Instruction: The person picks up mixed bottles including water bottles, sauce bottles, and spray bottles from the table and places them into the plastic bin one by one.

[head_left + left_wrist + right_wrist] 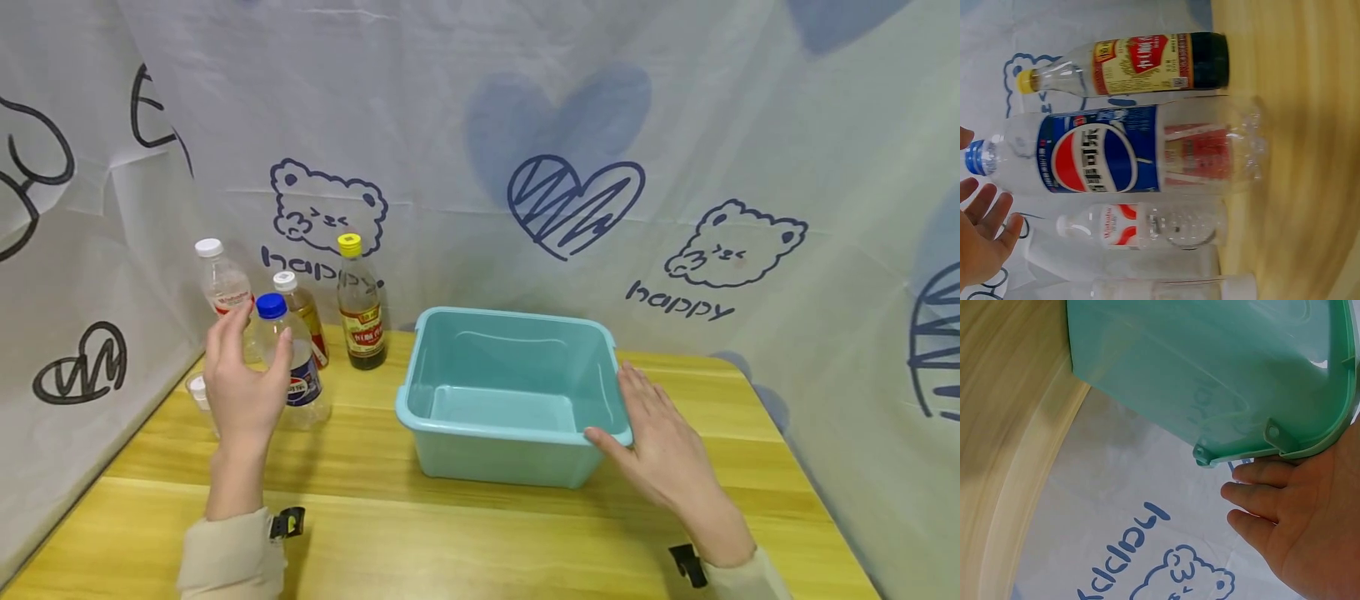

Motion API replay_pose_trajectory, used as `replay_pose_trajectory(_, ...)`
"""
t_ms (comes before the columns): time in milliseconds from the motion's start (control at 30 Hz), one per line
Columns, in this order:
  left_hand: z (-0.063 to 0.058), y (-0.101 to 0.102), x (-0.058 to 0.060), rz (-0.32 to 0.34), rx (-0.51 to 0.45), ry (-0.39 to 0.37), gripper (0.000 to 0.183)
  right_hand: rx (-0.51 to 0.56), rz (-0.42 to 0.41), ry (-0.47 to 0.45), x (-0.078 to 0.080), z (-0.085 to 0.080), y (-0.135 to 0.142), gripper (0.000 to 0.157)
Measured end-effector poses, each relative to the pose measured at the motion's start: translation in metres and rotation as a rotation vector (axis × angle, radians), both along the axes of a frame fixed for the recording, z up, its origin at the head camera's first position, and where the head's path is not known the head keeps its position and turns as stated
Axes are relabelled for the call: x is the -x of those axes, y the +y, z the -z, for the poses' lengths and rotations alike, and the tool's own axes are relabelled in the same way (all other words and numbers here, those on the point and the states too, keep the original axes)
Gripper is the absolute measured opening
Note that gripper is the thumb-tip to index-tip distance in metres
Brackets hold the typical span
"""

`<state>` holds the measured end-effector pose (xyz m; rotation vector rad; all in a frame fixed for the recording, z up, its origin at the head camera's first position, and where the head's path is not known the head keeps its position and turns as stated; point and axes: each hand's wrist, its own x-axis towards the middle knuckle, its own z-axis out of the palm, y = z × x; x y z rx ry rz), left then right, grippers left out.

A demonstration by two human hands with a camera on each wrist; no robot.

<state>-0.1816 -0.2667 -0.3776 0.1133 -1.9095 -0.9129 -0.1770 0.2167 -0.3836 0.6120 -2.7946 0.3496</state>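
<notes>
A large clear cola bottle [1197, 140] with a blue cap and a blue label stands upright at the left of the table. My left hand [247, 383] is beside its upper part, thumb and fingers spread apart around the cap's level; in the left wrist view a gap shows between the fingers and the cap. A light teal plastic bin [495, 454], with nothing seen inside, stands mid-table. At its right front corner rests my right hand [663, 446], thumb at the rim and extended fingers along the outer right side.
Behind the cola bottle stand a yellow-capped sauce bottle [363, 325], a white-capped bottle with amber contents [309, 312] and a clear water bottle [225, 279]. A small white-lidded container [198, 390] is left of my left hand. Printed cloth [450, 242] hangs behind the wooden table [360, 517].
</notes>
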Motion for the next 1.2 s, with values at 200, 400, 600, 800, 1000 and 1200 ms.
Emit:
replay_pose_trajectory(200, 0.011, 0.0, 0.007, 0.003, 0.013, -0.032, 0.06, -0.002, -0.001, -0.001, 0.001, 0.001, 0.001, 0.093)
replay_pose_trajectory(400, 0.013, 0.002, 0.01, 0.004, 0.011, -0.047, 0.064, 0.001, -0.002, 0.0, 0.0, 0.0, 0.002, 0.093)
replay_pose_trajectory(600, 0.015, 0.004, 0.01, 0.013, -0.001, -0.035, 0.065, -0.001, -0.001, 0.006, 0.001, 0.001, 0.002, 0.093)
replay_pose_trajectory(800, 0.015, 0.006, 0.01, 0.011, -0.007, -0.039, 0.064, -0.005, 0.0, 0.006, 0.003, 0.001, 0.0, 0.093)
replay_pose_trajectory(1000, 0.014, 0.008, 0.011, 0.017, -0.003, -0.033, 0.064, -0.005, -0.002, -0.004, 0.004, 0.0, 0.0, 0.093)
replay_pose_trajectory(1200, 0.006, 0.015, 0.012, 0.024, 0.004, -0.036, 0.064, 0.002, 0.003, -0.008, 0.002, 0.002, 0.002, 0.093)
